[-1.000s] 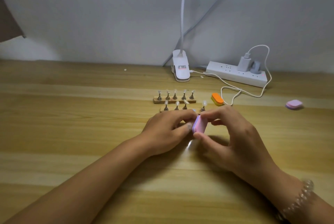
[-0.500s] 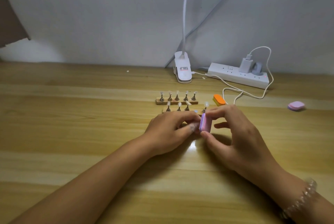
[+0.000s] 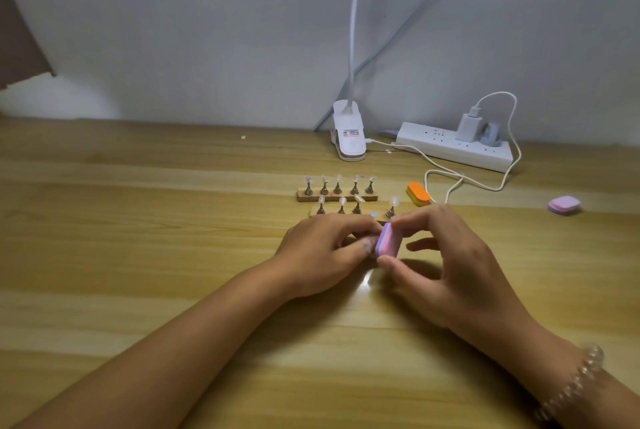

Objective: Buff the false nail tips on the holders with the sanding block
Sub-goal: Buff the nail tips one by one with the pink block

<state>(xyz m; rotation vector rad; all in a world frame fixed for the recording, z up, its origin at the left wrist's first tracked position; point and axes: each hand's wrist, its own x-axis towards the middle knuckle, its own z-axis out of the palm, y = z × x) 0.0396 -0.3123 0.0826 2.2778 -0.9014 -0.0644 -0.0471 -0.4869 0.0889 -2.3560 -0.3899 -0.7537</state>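
From my end, the wooden table (image 3: pixel 138 255) fills most of the view, and both forearms reach in across it. The right hand (image 3: pixel 446 262) pinches the pink-and-purple sanding block (image 3: pixel 386 241) between thumb and forefinger, holding it on edge just above the table, at the near side of the front holder. The left hand (image 3: pixel 322 252) is curled up against the block's left face; a pale nail tip (image 3: pixel 373 214) shows just above its fingers, but I cannot tell whether those fingers grip it. At the back, against the wall, lies a white power strip (image 3: pixel 450 148), with a white clip lamp base (image 3: pixel 349 138) to its left. Two wooden holders sit one behind the other: the far holder (image 3: pixel 337 199) carries five tips on pegs, and the near holder (image 3: pixel 332 214) is partly hidden by my hands. An orange block (image 3: pixel 417 193) lies just right of the holders, and a second pink block (image 3: pixel 564 204) lies well off to the right.
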